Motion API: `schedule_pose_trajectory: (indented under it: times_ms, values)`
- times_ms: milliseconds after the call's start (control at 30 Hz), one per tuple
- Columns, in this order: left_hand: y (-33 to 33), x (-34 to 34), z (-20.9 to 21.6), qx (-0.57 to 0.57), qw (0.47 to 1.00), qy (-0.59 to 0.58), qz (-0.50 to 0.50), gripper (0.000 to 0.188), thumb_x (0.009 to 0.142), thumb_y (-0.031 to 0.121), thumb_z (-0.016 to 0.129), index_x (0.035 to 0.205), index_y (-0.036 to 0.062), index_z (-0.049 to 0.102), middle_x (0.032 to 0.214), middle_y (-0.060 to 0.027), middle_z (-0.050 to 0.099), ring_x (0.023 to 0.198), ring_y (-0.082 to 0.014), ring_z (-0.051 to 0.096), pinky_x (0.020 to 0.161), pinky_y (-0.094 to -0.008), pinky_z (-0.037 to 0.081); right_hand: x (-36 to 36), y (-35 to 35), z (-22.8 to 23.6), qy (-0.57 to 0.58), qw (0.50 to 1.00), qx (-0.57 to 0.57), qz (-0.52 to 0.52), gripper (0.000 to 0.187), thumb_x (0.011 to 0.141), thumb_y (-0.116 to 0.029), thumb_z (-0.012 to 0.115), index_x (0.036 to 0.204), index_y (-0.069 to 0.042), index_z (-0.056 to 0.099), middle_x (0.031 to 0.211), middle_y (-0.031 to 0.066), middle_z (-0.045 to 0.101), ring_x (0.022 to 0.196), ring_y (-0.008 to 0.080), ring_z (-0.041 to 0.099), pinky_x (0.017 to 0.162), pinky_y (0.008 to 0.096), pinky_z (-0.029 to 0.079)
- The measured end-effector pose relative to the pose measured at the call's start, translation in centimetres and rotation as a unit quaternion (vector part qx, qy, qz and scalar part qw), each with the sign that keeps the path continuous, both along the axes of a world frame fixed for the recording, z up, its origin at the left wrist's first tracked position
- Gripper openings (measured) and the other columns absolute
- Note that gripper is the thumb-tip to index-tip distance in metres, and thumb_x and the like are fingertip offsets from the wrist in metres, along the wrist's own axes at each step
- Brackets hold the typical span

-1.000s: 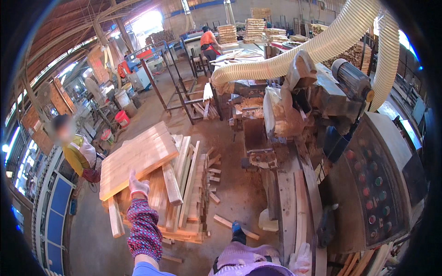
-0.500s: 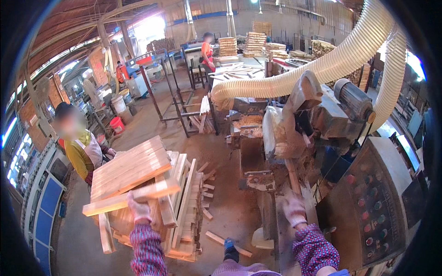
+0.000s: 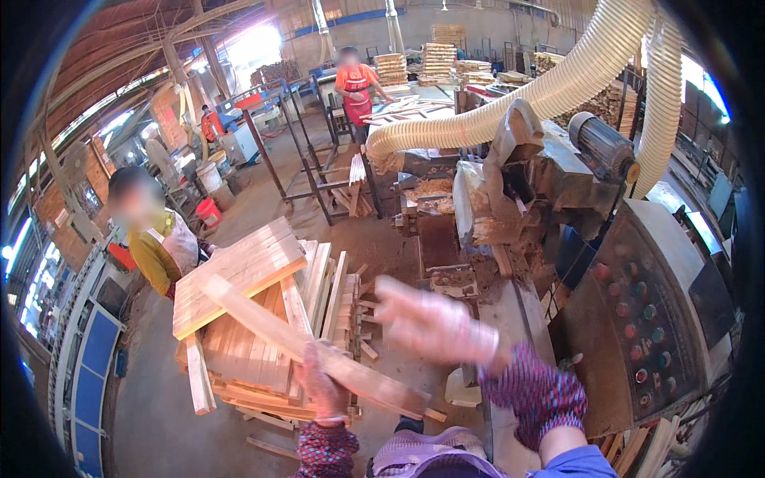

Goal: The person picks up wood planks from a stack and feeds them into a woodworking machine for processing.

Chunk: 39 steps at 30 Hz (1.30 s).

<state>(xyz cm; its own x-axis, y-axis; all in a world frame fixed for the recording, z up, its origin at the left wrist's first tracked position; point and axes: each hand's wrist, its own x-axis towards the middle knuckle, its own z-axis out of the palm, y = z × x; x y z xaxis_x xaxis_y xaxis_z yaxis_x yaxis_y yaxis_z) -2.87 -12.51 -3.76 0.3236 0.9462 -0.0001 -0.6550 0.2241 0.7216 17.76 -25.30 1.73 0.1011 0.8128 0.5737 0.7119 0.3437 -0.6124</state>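
My left hand, in a pale glove, grips a squared wooden plank slanting across my front from the stack's top down to my right. To the right of it, my gloved right hand is raised over the gap between the stack and the machine. Motion smears its fingers, and I see nothing held in it. Beneath the plank stands a stack of boards, with loose strips along its right side. A wide light wood panel lies slanted on top of the stack.
At the right stands a dusty woodworking machine with a ribbed hose and a button panel. Its metal bed runs toward me. A person stands left of the stack; another person is at a far table. Offcuts litter the floor.
The plank has swung from lying across the stack to slanting toward me, held in my left hand. My right hand has left the machine bed and moved left. The machine bed's wood strip shows less.
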Motion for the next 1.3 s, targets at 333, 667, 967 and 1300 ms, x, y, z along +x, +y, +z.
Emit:
schedule_pose_trajectory:
  times_ms: [333,667,967,1300]
  values:
    - [-9.3,7.6,-8.4,0.014,0.962,0.182,-0.204,0.042,0.097,0.045,0.063,0.111,0.0067,0.054,0.093,-0.0074,0.067,0.073,-0.0169,0.065,0.062,-0.0341,0.059,-11.7,-18.0,-11.6,0.12,0.895,-0.28,-0.325,0.095,0.084,-0.04,0.073,0.156,-0.003,0.023,0.141,0.0298,0.051,0.119,0.0433,0.06,0.099,0.0441,0.049]
    - [-8.7,6.7,-9.4,-0.053,0.947,0.196,-0.247,0.039,0.099,0.036,0.063,0.123,0.0091,0.049,0.095,-0.0082,0.065,0.074,-0.0176,0.065,0.062,-0.0349,0.059,-12.7,-27.9,-26.7,-0.155,0.731,-0.371,-0.551,0.067,0.086,-0.027,0.06,0.141,0.009,0.043,0.149,0.0281,0.041,0.137,0.0486,0.039,0.114,0.0557,0.032]
    - [-6.9,8.7,-8.7,-0.078,0.95,0.177,-0.245,0.039,0.1,0.032,0.06,0.127,0.0064,0.049,0.098,-0.0099,0.065,0.075,-0.0173,0.065,0.064,-0.0345,0.06,17.0,-14.7,-29.9,-0.229,0.735,-0.318,-0.553,0.059,0.093,-0.03,0.054,0.146,-0.005,0.045,0.155,0.0158,0.038,0.137,0.0349,0.043,0.117,0.0468,0.028]
    - [-8.0,9.1,-8.5,0.009,0.938,0.297,-0.181,0.039,0.095,0.036,0.068,0.105,-0.0019,0.062,0.086,-0.0111,0.069,0.071,-0.0235,0.067,0.064,-0.0344,0.054,-5.8,-9.6,-12.4,0.279,0.924,-0.246,-0.085,0.096,0.08,-0.026,0.082,0.155,-0.001,0.027,0.149,0.0216,0.046,0.136,0.0296,0.048,0.112,0.0339,0.039]
